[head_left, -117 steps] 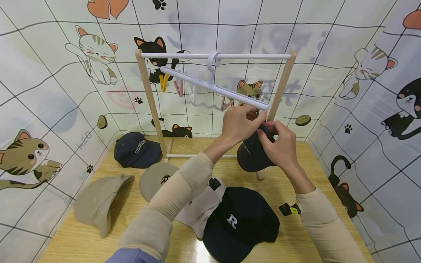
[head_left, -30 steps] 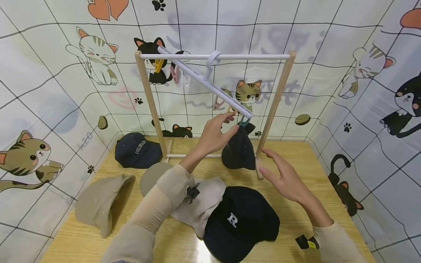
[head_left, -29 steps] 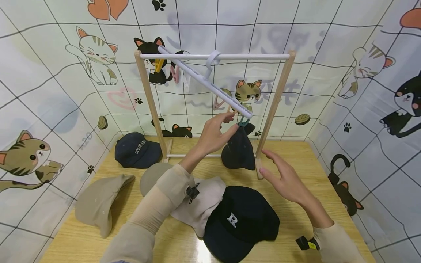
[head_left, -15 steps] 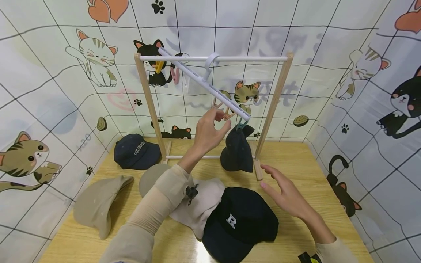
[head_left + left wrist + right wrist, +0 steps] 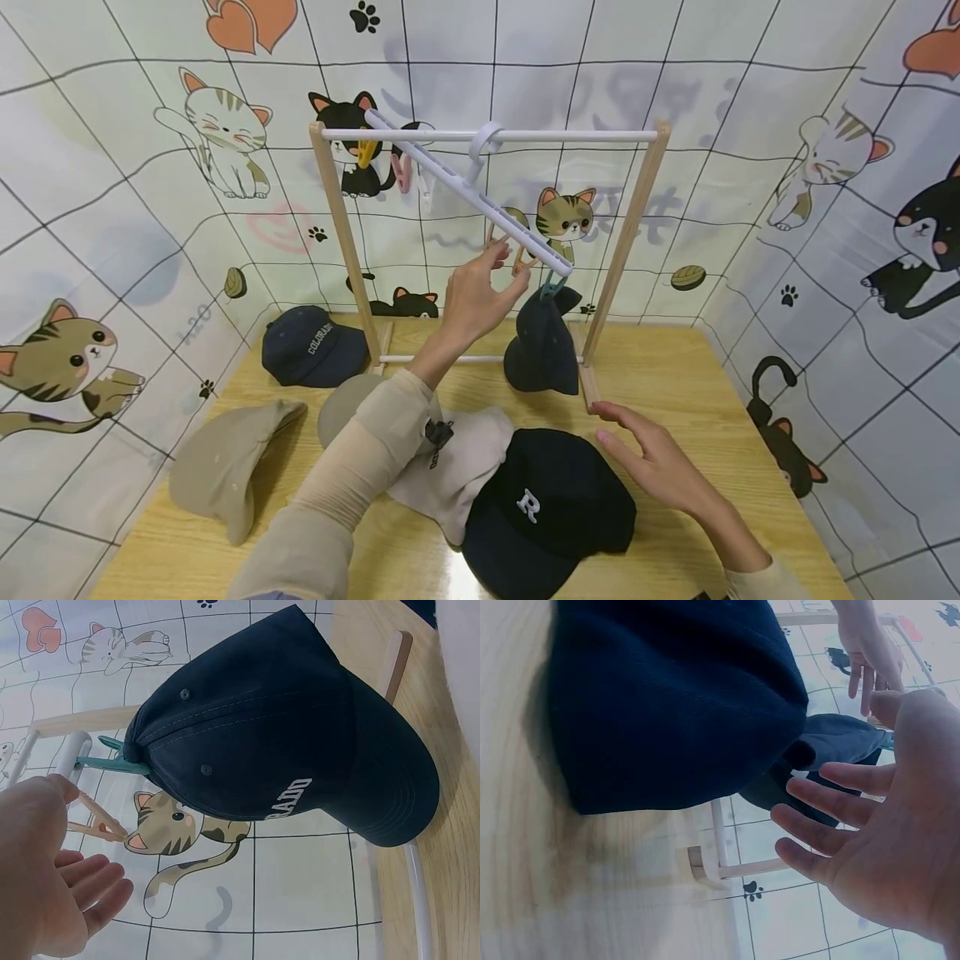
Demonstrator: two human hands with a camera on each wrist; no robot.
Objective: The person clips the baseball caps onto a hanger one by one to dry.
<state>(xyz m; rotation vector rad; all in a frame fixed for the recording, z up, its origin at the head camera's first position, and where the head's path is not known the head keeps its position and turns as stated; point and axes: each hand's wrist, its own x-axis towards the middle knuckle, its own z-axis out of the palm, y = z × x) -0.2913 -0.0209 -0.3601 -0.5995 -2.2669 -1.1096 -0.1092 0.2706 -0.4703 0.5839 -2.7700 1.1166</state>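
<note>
A dark navy baseball cap (image 5: 542, 346) hangs by a teal clothespin (image 5: 553, 285) from the low right end of the tilted white hanger (image 5: 472, 196). In the left wrist view, that cap (image 5: 255, 712) shows part of its white lettering. My left hand (image 5: 472, 300) is raised beside a peach clothespin (image 5: 521, 263), its fingers loosely bent; the left wrist view shows no grip on the clothespin. Lower right, my right hand (image 5: 660, 458) is held with fingers spread and holds nothing. Close to it lies a black cap with a white R (image 5: 551, 500).
The hanger hooks over the white bar (image 5: 585, 136) of a wooden rack. Yellow (image 5: 367, 153), pink (image 5: 402, 172) and white clothespins hang on its high end. A navy COLORADO cap (image 5: 311, 346), khaki cap (image 5: 217, 471) and pale cap (image 5: 457, 467) lie on the wooden table (image 5: 675, 367).
Both hands were at the navy cap under the hanger's right end; now it hangs freely and the hanger tilts more steeply. My left hand moved left; my right hand withdrew downward.
</note>
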